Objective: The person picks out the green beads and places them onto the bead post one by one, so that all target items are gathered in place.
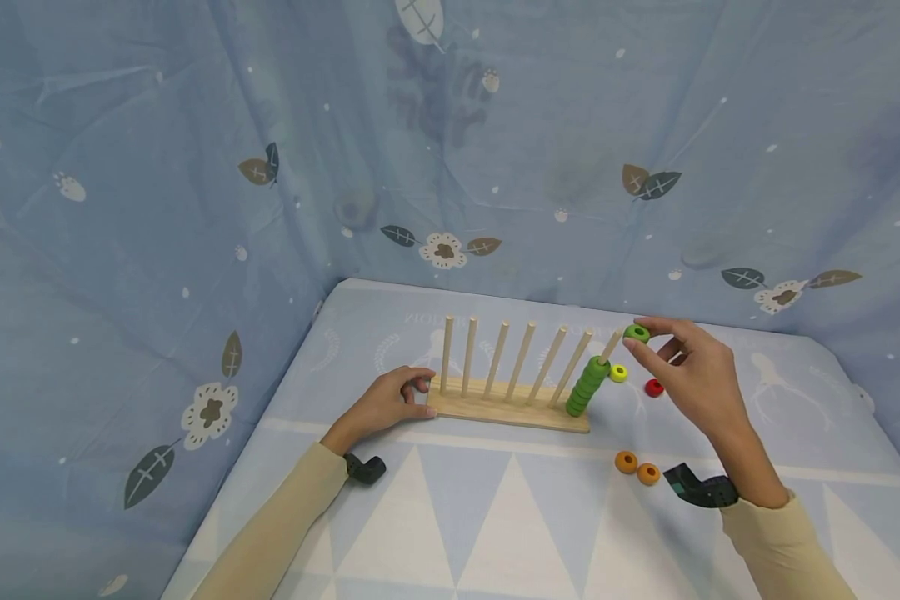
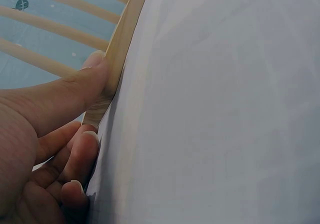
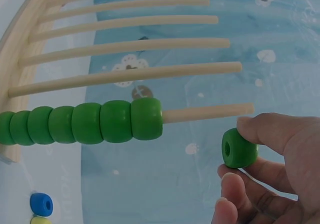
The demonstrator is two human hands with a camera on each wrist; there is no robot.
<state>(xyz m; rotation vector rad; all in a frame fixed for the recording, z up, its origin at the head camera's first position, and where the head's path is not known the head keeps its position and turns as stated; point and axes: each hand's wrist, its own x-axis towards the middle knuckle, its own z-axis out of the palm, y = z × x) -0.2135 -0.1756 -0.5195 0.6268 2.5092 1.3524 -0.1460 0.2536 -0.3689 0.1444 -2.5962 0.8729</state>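
A wooden peg stand (image 1: 506,410) with a row of upright pegs rests on the table. My left hand (image 1: 386,400) grips its left end, thumb on the near side of the base (image 2: 122,41) and fingers round the end. Several green beads (image 3: 87,123) are stacked on the rightmost peg, whose top part stays bare. Between thumb and fingers, my right hand (image 1: 696,375) pinches another green bead (image 3: 241,149). That bead is just off the bare peg's tip, apart from it, with its hole turned toward the stack. The other pegs (image 1: 498,358) carry no beads.
Two orange beads (image 1: 637,468) lie on the table right of the stand's near edge. Behind them are a yellow bead (image 1: 618,372) and a red bead (image 1: 654,387). A blue bead (image 3: 41,204) shows in the right wrist view. Patterned blue cloth (image 1: 532,167) hangs behind the table.
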